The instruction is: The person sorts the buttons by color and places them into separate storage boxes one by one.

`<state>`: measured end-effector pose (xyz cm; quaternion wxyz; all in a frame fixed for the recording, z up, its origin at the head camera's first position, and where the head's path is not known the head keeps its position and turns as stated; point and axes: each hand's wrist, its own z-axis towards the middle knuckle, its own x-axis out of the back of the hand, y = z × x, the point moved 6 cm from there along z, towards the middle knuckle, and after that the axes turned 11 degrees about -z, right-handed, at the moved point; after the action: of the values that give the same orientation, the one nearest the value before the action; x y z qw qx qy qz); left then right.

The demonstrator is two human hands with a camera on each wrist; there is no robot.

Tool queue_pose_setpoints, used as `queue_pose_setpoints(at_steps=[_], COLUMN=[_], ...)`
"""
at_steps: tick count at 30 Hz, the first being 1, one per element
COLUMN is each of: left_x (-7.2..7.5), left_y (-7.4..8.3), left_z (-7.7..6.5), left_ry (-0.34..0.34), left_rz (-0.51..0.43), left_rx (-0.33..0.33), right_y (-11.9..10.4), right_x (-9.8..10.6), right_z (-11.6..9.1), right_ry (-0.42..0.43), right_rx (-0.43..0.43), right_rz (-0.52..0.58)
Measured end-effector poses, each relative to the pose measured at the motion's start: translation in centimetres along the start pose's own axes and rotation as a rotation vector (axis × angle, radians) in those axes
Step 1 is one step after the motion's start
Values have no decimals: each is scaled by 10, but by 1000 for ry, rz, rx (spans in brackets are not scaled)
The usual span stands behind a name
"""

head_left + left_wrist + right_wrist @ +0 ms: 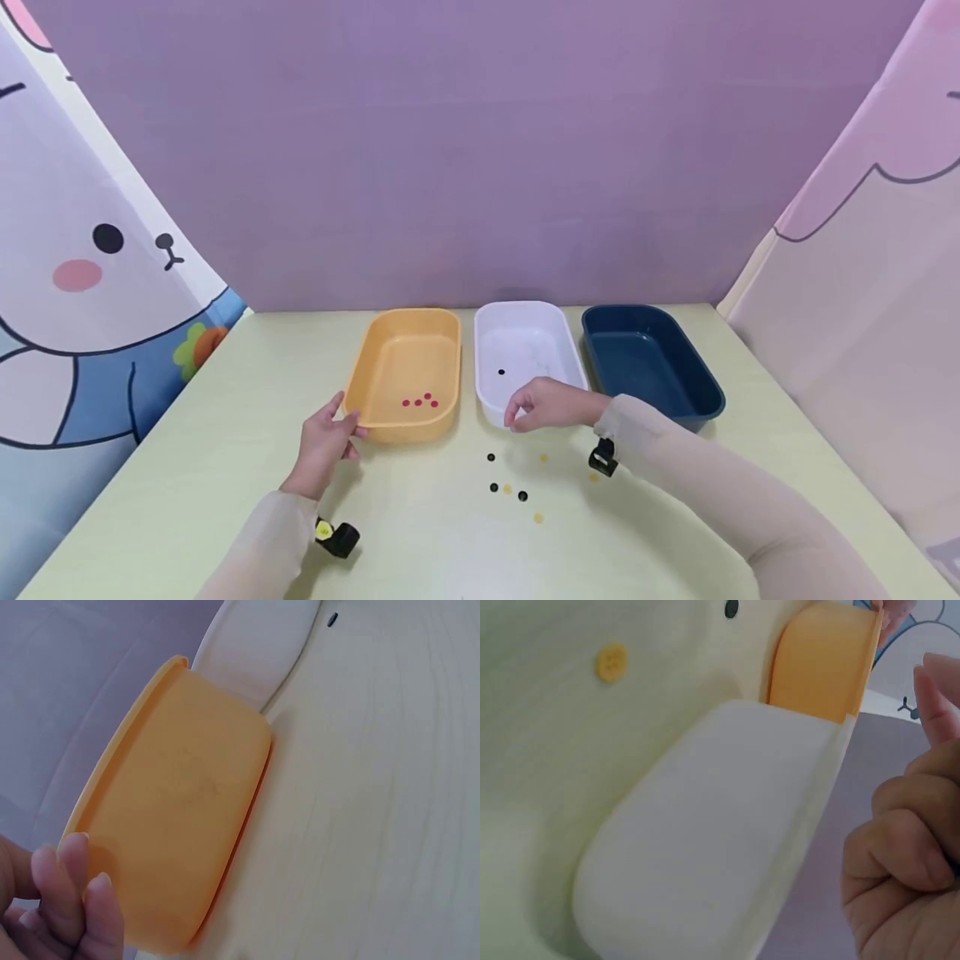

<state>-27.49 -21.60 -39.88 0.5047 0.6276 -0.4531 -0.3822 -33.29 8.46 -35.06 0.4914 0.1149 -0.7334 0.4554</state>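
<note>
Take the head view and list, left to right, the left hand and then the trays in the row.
Left hand → orange tray → white tray → dark blue tray.

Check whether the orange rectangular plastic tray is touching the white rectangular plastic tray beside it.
Apart. The head view shows it: a strip of pale green tabletop runs between the orange tray and the white tray.
</note>
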Motion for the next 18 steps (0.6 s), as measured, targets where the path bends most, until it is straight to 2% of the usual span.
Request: queue_pose_setpoints(at_steps=[5,11,18], left_x=[2,1,-2], left_y=[-2,1,3], left_z=[0,0,2], left_ry=[8,17,6], left_rz=[14,-18,-37], left_rx=[18,-12,3], right_y=[-2,2,16], right_x=[-15,-23,-35], right_z=[-11,-19,-29], right_ry=[-63,-80,-99], right_rx=[33,58,3], right_rz=[-6,-39,-7])
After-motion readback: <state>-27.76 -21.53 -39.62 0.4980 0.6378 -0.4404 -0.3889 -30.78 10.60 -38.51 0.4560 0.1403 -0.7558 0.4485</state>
